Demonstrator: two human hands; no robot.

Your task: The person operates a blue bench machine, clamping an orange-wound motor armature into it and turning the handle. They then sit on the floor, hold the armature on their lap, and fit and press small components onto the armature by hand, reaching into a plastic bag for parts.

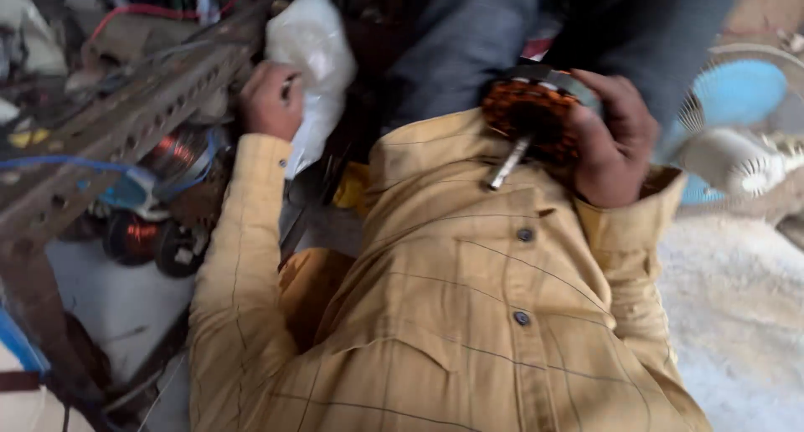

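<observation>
My right hand (pixel 615 139) grips a fan motor core (pixel 532 114) with orange-brown copper windings. Its steel shaft (pixel 508 164) points down towards my tan checked shirt (pixel 469 298). My left hand (pixel 272 101) is closed in a fist at the left edge of a white plastic bag (pixel 314 51) and appears to pinch it. A small dark bit shows between the fingers. The hand lies beside a rusty perforated metal bar (pixel 134 118).
Copper wire coils (pixel 176 160) and dark motor parts (pixel 155 239) lie under the metal bar at left, with blue wire (pixel 75 162). A white and blue table fan (pixel 737 139) stands at right on a pale floor. Someone's dark trouser legs (pixel 469 38) are at the top.
</observation>
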